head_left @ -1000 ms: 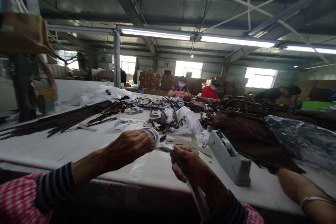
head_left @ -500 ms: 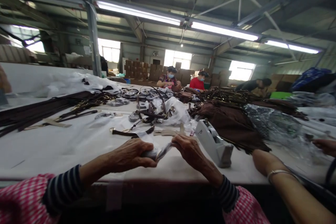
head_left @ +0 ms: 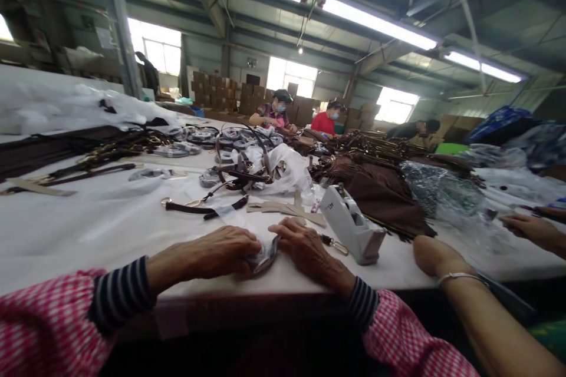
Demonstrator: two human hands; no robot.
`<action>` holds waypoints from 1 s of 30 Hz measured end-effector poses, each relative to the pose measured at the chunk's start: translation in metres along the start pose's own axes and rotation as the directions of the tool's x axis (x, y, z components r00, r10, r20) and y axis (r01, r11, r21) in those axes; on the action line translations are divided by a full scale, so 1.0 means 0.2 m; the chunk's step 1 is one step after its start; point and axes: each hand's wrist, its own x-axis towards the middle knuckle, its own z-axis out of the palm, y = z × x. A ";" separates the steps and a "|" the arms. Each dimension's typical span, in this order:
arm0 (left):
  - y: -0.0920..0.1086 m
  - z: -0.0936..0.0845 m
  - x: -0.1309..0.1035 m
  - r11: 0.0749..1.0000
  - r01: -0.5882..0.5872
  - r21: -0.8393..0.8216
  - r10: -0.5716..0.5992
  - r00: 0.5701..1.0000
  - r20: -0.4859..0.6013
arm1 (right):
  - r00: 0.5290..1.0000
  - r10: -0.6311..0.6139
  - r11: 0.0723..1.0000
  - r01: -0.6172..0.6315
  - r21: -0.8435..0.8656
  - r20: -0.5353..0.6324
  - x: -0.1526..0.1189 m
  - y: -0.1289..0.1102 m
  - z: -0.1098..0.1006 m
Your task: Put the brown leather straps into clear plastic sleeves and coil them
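My left hand (head_left: 216, 252) is closed around a coiled strap (head_left: 265, 256) wrapped in clear plastic, low over the table's front edge. My right hand (head_left: 305, 253) has its fingers bent at the right edge of that coil and grips it there; its thumb is hidden. Just right of my right hand lies a gold snap clasp (head_left: 338, 245) on a short dark strap. A grey tape dispenser (head_left: 351, 227) stands beyond it. In front of my hands are a dark strap with a gold clasp (head_left: 206, 207) and flat beige strips (head_left: 287, 210).
Several wrapped strap coils (head_left: 234, 140) and crumpled white plastic (head_left: 285, 168) lie mid-table. Brown fabric pieces (head_left: 362, 185) are stacked at right, beside clear plastic bags (head_left: 455, 194). A co-worker's arm (head_left: 469, 288) reaches in from the right. Two people sit across the table (head_left: 110, 212).
Both hands have lowered toward the table with the wrapped coil, and the right fingers have moved in against it. The clasp beside my right hand has come into view. The camera view has shifted.
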 end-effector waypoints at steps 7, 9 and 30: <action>0.00 -0.06 -0.01 0.982 -0.090 0.169 0.102 0.993 -0.066 | 0.985 -0.135 0.990 0.130 0.057 0.105 0.02 -0.04 -0.04; 0.01 -0.09 0.00 0.975 -0.075 0.211 0.086 0.995 -0.045 | 0.984 -0.150 0.988 0.147 0.039 0.099 0.03 -0.04 -0.04; 0.00 0.12 -0.17 0.992 0.116 0.039 -0.098 0.946 -0.310 | 0.981 -0.137 0.983 0.118 0.140 0.135 0.12 -0.11 -0.08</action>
